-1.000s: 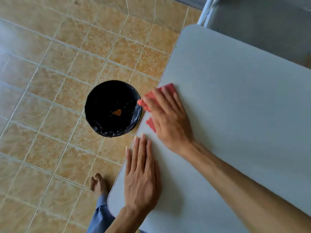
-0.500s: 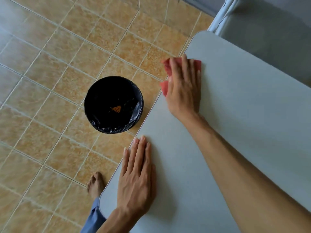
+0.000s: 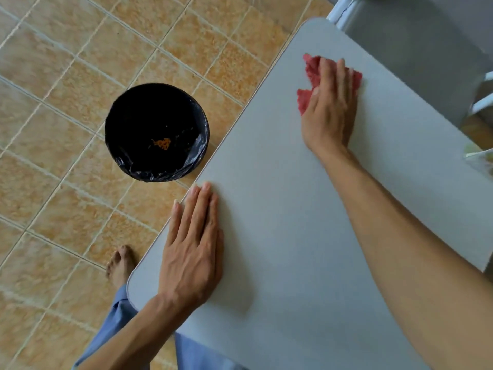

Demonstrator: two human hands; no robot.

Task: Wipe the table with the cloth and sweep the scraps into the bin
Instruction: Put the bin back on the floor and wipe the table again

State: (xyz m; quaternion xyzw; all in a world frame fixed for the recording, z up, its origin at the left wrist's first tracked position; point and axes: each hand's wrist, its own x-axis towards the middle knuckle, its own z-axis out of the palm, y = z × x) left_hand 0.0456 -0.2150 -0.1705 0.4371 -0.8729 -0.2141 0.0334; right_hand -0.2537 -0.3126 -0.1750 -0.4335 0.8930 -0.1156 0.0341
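Note:
A grey table [image 3: 280,198] fills the right half of the view. My right hand [image 3: 329,108] lies flat on a crumpled red cloth [image 3: 310,70] near the table's far corner, pressing it to the surface. My left hand [image 3: 193,247] rests palm down, fingers together, at the table's left edge and holds nothing. A round bin with a black liner [image 3: 156,132] stands on the floor just left of the table edge, with a few orange scraps [image 3: 162,143] at its bottom.
Tan floor tiles [image 3: 66,76] cover the left side. My bare foot [image 3: 120,265] stands beside the table's near corner. A white frame [image 3: 344,9] and a grey surface lie beyond the far table edge; something pale sits at the right margin [image 3: 480,158].
My right hand has slid the red cloth away from the table's left edge by the bin, up and inward toward the far corner. The left hand has stayed put.

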